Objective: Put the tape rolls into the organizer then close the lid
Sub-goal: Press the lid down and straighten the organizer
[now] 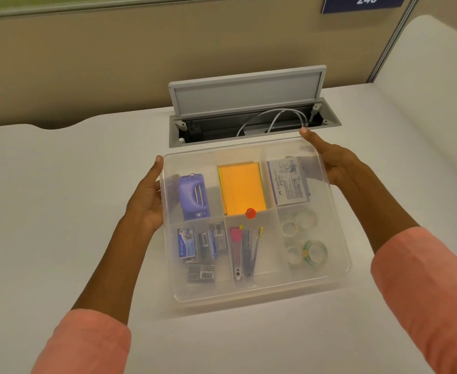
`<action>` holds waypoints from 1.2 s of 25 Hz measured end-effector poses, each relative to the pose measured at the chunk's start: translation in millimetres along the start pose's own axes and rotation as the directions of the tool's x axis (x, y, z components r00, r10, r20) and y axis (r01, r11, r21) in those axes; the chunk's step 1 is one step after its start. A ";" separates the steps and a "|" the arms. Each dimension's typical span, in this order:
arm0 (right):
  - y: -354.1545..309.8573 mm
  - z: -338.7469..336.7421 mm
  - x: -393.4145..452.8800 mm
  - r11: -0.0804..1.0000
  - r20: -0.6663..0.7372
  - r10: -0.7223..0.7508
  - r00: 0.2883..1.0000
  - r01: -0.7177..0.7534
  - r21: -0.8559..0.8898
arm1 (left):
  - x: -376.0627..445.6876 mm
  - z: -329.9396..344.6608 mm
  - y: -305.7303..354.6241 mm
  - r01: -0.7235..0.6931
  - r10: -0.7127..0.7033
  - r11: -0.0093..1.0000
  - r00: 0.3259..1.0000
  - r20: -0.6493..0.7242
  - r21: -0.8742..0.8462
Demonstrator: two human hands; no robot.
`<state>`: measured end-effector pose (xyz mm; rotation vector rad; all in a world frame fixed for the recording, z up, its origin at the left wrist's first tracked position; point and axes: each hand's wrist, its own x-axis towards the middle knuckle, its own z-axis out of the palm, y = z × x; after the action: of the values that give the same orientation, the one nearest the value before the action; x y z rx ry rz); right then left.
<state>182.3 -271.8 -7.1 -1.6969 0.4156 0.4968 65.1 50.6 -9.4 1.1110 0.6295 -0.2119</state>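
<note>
A clear plastic organizer [338, 276] with several compartments sits on the white table. Its translucent lid [249, 294] lies over the top, with a red knob [250, 213] at its middle. Several tape rolls [307, 249] show through the lid in the front right compartment; one has a green core. My left hand [147, 197] grips the lid's left edge, thumb on top at the far left corner. My right hand [332, 160] holds the lid's far right edge, fingers along the rim.
Under the lid lie a purple hole punch [193, 195], orange sticky notes [242, 188], a white box [288, 182], staple boxes [199, 245] and staplers [245, 252]. Behind the organizer an open cable hatch [249, 114] with a raised flap holds grey cables.
</note>
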 end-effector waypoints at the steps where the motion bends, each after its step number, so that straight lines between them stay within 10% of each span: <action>1: 0.7 0.3 1.0 0.999 -0.051 -0.001 0.999 -0.001 -0.050 | 2.0 0.7 0.4 0.004 -0.004 1.000 0.999 -0.038 0.000; 5: 1.9 -3.2 2.8 0.995 -0.039 -0.039 0.999 0.035 -0.098 | 7.2 2.2 -3.1 -0.017 0.018 1.000 0.997 -0.078 0.020; 13: 49.8 -40.0 -24.0 0.978 0.492 -0.028 0.870 -0.079 0.194 | 3.9 -4.1 -7.2 -0.075 0.077 0.992 0.997 -0.020 0.104; 22: 62.1 -32.4 -25.5 0.935 0.386 -0.231 0.893 0.094 0.342 | -17.2 -60.1 -49.1 0.033 -0.041 0.999 0.973 0.227 0.040; 30: 64.2 -25.2 -27.0 0.944 0.311 -0.180 0.933 0.075 0.322 | -24.0 -40.7 -54.5 -0.009 0.009 1.000 1.000 0.010 -0.015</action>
<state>127.9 -308.0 -42.0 -1.2976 0.1202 0.5815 5.6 58.8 -49.5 1.0976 0.6163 -0.2043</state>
